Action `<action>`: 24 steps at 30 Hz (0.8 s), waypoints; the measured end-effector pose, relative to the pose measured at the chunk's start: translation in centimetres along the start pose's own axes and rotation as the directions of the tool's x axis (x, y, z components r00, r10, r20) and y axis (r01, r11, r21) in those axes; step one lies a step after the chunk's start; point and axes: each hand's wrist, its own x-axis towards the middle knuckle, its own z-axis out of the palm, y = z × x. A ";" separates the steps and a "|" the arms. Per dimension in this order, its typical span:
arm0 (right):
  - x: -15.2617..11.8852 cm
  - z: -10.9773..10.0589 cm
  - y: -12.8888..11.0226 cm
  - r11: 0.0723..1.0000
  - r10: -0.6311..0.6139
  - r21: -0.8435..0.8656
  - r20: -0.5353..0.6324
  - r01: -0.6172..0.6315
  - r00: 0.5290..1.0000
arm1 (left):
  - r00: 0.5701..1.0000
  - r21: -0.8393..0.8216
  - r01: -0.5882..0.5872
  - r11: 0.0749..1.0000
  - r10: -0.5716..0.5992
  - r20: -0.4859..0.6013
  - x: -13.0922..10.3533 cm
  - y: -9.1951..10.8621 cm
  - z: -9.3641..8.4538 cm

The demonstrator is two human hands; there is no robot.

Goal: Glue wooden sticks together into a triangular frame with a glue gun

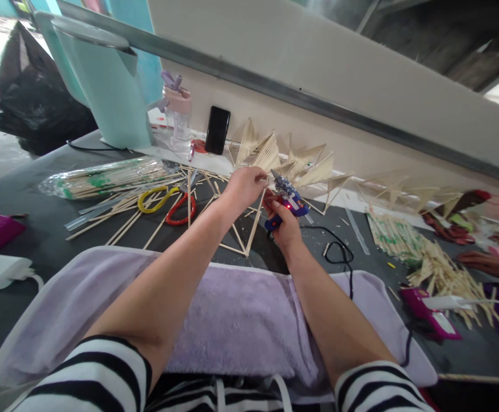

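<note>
Head view: reaches over a lavender cloth (241, 320) to a thin stick frame (255, 224) on the dark worktop (22, 194), just past the cloth's far edge. Pinches at its upper end with fingertips of the left hand (246, 186), too small to tell on which stick, and grips a blue glue gun (290, 197) in the right hand (287, 226), fingers wrapped round the handle, nozzle near the left fingertips. Shows yellow-and-red scissors (173, 190) leftward among loose sticks, then fan-shaped stick pieces (269, 155) and an upright black phone (217, 130) farther back.
</note>
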 end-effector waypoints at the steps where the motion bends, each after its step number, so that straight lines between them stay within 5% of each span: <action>1: 0.0 0.0 0.0 1.000 0.001 -0.003 0.001 -0.001 1.000 | 1.000 0.001 0.002 1.000 -0.002 -0.001 0.0 0.0 0.0; 24: 0.0 0.1 -0.1 1.000 0.012 0.007 -0.011 -0.012 1.000 | 1.000 -0.004 -0.013 1.000 0.013 0.006 -0.1 0.3 -0.2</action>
